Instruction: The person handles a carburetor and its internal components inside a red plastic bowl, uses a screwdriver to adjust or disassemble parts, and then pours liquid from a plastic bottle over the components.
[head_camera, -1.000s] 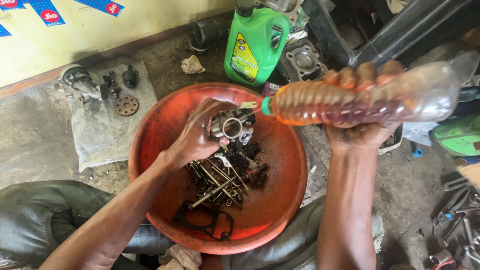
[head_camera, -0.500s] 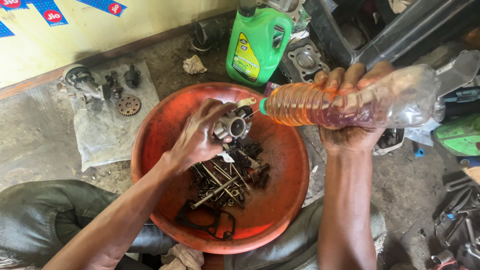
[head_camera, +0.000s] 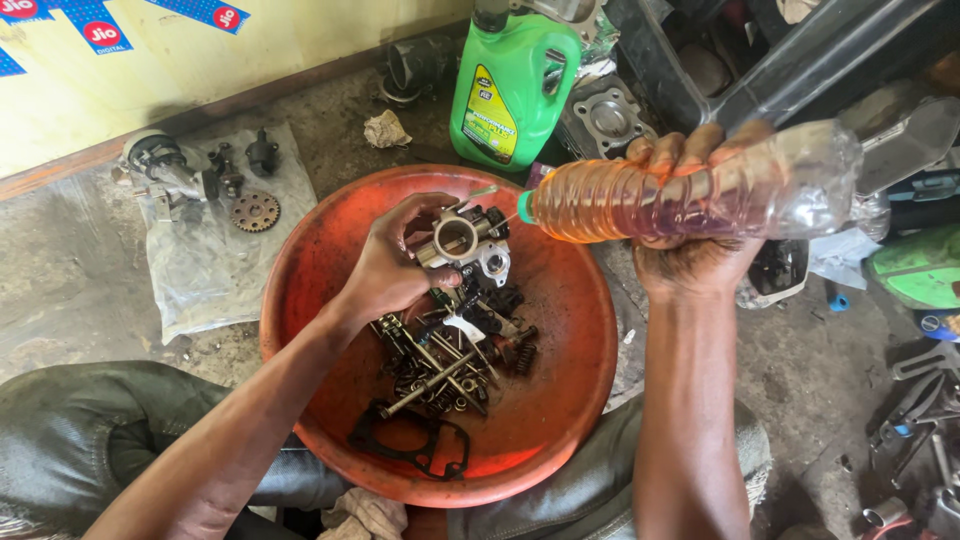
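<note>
My left hand (head_camera: 392, 265) grips a small metal engine part with a round bore (head_camera: 462, 240), holding it over a wide orange basin (head_camera: 330, 235). My right hand (head_camera: 695, 245) squeezes a clear plastic bottle (head_camera: 690, 190) of orange-pink liquid, laid nearly level. Its green nozzle (head_camera: 524, 207) points at the metal part, almost touching it. In the basin below lies a heap of dark bolts, springs and small parts (head_camera: 450, 350), with a black gasket (head_camera: 412, 440) near the front rim.
A green jug (head_camera: 512, 88) stands behind the basin. A grey cloth (head_camera: 215, 255) at left carries a sprocket (head_camera: 255, 211) and other parts. Metal engine pieces (head_camera: 605, 120) lie at the back, tools (head_camera: 915, 410) at right. My knees flank the basin.
The bottle has tipped a little lower and its nozzle has come closer to the metal part. My left hand has shifted the part slightly within the basin.
</note>
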